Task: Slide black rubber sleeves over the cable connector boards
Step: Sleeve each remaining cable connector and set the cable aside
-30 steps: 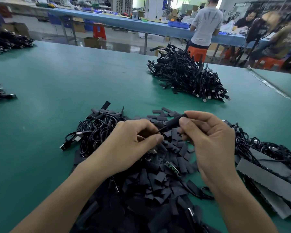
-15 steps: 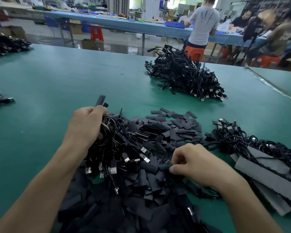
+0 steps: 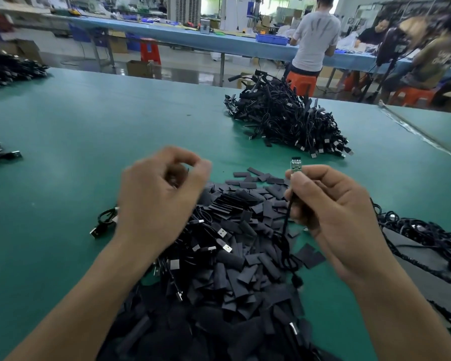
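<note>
Thumb and forefinger of the right hand [image 3: 331,212] pinch a black cable [image 3: 285,222], its bare connector board [image 3: 296,164] pointing to 12 o'clock above them. At its 9 o'clock the blurred left hand [image 3: 162,194] curls; whether it holds anything cannot be told. Loose rubber sleeves [image 3: 245,256] heap on the green table [image 3: 89,126] beneath both hands

Blk sleeves [image 3: 235,259], green table [image 3: 89,121], orange stool [image 3: 301,83]

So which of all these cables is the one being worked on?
The cable pinched in the right hand, its bare board sticking up above the fingers. The rest lie heaped on the table.
</note>
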The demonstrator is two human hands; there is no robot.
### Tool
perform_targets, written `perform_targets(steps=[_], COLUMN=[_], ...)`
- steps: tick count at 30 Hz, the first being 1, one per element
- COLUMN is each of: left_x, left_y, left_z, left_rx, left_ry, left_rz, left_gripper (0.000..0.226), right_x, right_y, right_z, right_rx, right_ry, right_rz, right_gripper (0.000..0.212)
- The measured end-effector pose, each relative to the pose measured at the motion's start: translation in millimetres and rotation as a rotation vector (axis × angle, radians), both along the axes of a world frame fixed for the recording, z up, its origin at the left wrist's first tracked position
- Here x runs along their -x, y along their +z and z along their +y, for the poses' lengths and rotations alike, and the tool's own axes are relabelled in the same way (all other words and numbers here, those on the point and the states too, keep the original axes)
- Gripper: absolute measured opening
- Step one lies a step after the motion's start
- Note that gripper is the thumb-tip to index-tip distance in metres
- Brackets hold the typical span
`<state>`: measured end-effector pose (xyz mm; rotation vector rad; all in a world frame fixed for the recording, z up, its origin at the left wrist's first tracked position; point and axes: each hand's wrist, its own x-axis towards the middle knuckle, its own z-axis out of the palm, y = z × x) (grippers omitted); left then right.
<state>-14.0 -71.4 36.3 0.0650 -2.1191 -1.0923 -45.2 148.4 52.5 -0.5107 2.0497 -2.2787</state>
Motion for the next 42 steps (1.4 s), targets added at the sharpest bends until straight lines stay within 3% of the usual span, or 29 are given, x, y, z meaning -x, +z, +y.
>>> perform_targets(steps=[2, 4, 9, 11, 14, 16, 18, 22, 27, 31, 34, 39, 42], left_x=[-7, -10, -3, -1, 2, 3, 5, 5, -1, -4, -4, -2, -2], left_y=[1, -2, -13, -16, -20, -21, -21, -20, -22, -22, -24, -26, -27], left_z=[17, 29, 32, 30, 26, 23, 20, 14, 18, 20, 20, 19, 20], left_rx=[-0.047, -0.084, -0.129, -0.14, -0.208, -0.181, -0.16, -0.033, 0.306, 0.461, 0.51, 0.511, 0.495], left_ry=[-0.334, -0.518, -0.464, -0.396, -0.292, -0.2, -0.127, -0.071, -0.09, -0.104, -0.111, -0.115, -0.119], left_rz=[-0.147, -0.269, -0.228, -0.214, -0.181, -0.145, -0.118, -0.15, -0.331, -0.413, -0.443, -0.422, -0.421], left_gripper=[0.023, 0.029, 0.01, 0.017, 0.017, 0.016, 0.018, 0.019, 0.021, 0.023, 0.022, 0.022, 0.041], right_x=[-3, -3, 2, 6, 15, 18, 20, 22, 24, 25, 24, 23, 23], right_y=[-2, -6, -14, -20, -32, -40, -48, -59, -61, -60, -57, -56, -55], right_z=[-6, -11, -10, -5, 5, 9, 9, 5, 6, 8, 8, 6, 7], right_rx=[0.075, 0.078, -0.081, -0.316, -0.866, -1.139, -1.264, -1.288, -1.184, -1.196, -1.265, -1.179, -1.17], right_ry=[0.132, 0.193, 0.18, 0.081, -0.073, -0.022, 0.025, 0.016, 0.064, 0.059, 0.056, 0.132, 0.132], right_rz=[0.004, 0.038, 0.119, 0.195, 0.257, 0.146, 0.023, 0.016, 0.021, 0.046, 0.037, 0.024, 0.042], right_gripper=[0.009, 0.012, 0.022, 0.024, 0.017, 0.021, 0.034, 0.043, 0.035, 0.032, 0.036, 0.034, 0.029])
